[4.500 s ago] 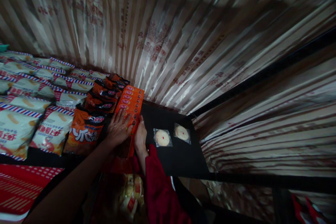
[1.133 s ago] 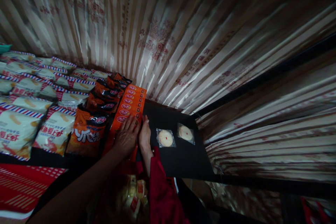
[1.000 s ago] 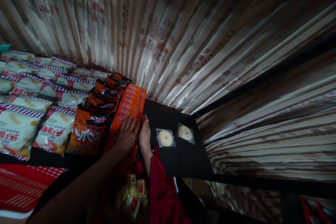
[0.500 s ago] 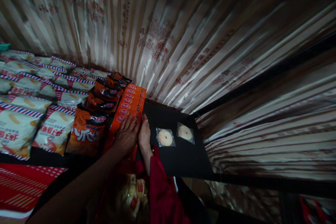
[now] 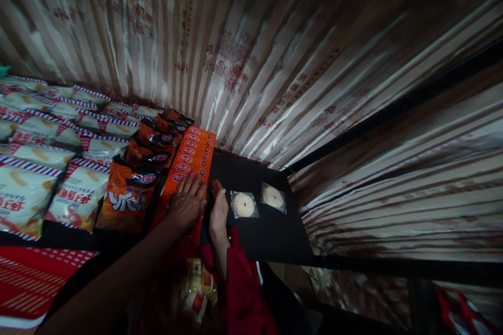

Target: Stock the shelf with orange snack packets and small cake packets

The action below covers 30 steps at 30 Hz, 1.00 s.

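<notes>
My left hand (image 5: 186,203) lies flat, fingers stretched, on an orange printed strip (image 5: 196,149) with a column of oval logos. On the black shelf surface (image 5: 271,238) just right of that strip, my right hand (image 5: 219,217) stands on edge with straight fingers, holding nothing. A narrow gap separates the two hands. Close to the right hand is a round pale cake in clear wrapping (image 5: 244,204), and a second wrapped cake (image 5: 273,197) lies farther right. Left of the strip stands a row of orange-and-black snack bags (image 5: 128,193).
Several rows of white snack bags with red-and-blue striped edges (image 5: 78,193) fill the left side. Pleated, printed curtain fabric (image 5: 236,63) hangs behind, crossed by a dark bar (image 5: 393,110) at right. A red basket (image 5: 35,277) and yellowish packets (image 5: 198,293) sit below.
My right hand has moved slightly away from the left hand and the strip's edge, opening a gap between them. The left hand stays flat on the strip. The view shifts slightly.
</notes>
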Motion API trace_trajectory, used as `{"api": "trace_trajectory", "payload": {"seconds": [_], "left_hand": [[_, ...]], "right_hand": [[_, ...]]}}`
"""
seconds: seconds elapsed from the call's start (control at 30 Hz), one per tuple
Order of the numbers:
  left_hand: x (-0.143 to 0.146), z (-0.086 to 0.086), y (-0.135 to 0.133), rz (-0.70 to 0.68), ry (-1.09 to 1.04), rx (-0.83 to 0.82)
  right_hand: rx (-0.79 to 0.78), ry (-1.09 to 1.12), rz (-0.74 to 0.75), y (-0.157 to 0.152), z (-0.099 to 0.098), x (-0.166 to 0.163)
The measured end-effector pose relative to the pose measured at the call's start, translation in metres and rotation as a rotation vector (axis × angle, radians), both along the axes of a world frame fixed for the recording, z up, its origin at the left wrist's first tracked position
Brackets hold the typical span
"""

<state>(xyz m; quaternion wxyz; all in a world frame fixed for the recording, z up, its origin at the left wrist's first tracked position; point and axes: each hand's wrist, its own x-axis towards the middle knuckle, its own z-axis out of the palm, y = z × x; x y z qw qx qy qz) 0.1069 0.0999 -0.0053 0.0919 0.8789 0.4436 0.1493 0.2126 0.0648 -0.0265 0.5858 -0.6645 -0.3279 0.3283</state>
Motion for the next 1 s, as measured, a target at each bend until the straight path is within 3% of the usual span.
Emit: {"api": "trace_trajectory", "payload": {"seconds": [0.37,0.8,1.0], "left_hand": [[0.001,-0.001,0.0,0.011,-0.026,0.029],[-0.001,-0.002,-0.001,-0.039,-0.091,0.096],[0.003,-0.01,-0.014,-0.123,-0.169,0.119]], "right_hand": [[0.029,0.059,-0.033,-0.046,-0.004,0.001],[0.055,0.101,-0.07,-0.063,0.004,-0.006],[0.045,0.074,-0.061,-0.086,0.01,-0.014]]}}
